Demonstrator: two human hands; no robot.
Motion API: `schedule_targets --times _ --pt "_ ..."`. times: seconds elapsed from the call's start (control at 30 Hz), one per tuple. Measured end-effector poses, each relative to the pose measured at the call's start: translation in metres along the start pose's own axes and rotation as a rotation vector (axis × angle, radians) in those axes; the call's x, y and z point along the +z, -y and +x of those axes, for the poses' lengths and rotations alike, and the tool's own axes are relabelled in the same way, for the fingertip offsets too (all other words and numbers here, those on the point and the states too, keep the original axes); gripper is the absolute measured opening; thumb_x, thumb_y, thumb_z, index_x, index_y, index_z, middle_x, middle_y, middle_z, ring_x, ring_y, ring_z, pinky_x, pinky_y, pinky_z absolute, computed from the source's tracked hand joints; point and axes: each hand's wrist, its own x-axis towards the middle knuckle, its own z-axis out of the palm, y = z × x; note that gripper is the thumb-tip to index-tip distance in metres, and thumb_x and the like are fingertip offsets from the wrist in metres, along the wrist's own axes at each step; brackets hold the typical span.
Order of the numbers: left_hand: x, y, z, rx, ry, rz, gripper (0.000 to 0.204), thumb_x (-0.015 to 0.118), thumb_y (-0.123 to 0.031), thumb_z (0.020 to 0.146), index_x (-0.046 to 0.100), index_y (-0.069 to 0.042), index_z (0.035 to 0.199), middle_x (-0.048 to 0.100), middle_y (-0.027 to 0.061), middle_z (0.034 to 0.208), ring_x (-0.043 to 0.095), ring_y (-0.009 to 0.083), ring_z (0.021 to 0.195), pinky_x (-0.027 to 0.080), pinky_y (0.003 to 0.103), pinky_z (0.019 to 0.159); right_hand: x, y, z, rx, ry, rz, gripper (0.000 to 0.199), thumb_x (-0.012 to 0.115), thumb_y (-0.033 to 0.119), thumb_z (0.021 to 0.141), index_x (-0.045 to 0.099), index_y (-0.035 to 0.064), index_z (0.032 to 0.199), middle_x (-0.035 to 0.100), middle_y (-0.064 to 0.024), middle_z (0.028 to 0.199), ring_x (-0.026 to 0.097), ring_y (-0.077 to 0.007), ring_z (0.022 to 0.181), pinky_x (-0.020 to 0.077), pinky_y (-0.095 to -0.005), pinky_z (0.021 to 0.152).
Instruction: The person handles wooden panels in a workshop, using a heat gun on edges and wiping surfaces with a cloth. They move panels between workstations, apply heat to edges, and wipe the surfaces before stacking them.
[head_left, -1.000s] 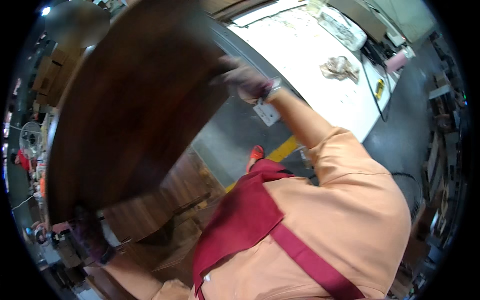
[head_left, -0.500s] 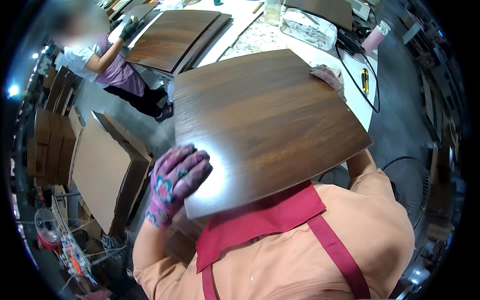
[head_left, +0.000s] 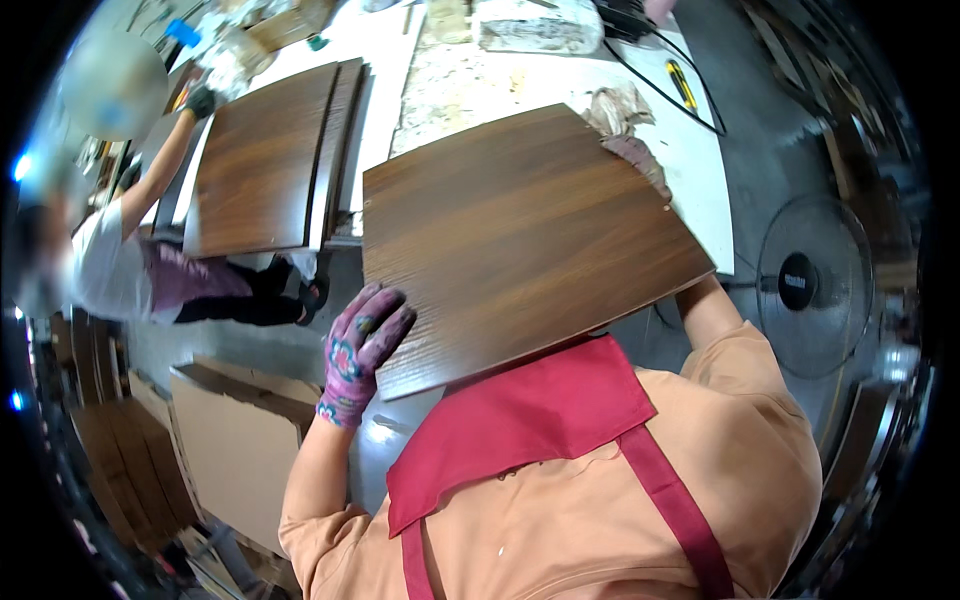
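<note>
Two hands [head_left: 362, 345] on panel [head_left: 525, 240] edges

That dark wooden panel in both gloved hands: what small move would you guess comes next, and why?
Probably lowering the wooden panel onto the white workbench ahead: the left hand and right hand grip opposite edges, with the panel above the bench's near edge.

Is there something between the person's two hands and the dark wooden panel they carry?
Nothing visible. The left hand, in a patterned glove, grips the near left corner of the wooden panel directly. The right hand rests on the far right edge, also in contact. The panel is in the air above the white workbench, near a crumpled rag.
</note>
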Motion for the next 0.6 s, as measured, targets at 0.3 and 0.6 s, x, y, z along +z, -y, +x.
schedule_targets --times 0.3,0.6 --pt "0.048 0.001 -0.046 -0.891 -0.448 -0.559 0.063 0.059 -0.014 0.083 0.028 -0.005 0.137 0.045 0.013 0.118 0.048 0.0228 0.105 0.042 0.034 0.089 0.094 0.04 -0.001 0.298 -0.279 -0.618 0.042 0.053 0.018 0.086 0.047 0.0068 0.127 0.051 -0.0084 0.125 0.044 -0.0186 0.12 0.0312 -0.0283 0.102" --pt "-0.007 -0.092 0.012 -1.255 -0.7 -2.086 0.054 0.068 -0.015 0.076 0.042 0.002 0.12 0.054 0.0108 0.107 0.056 0.0194 0.094 0.046 0.036 0.085 0.066 0.016 -0.009 0.157 -0.138 -0.948 0.046 0.046 0.012 0.087 0.04 0.0089 0.133 0.051 -0.0091 0.127 0.049 -0.0203 0.117 0.0366 -0.0293 0.098"
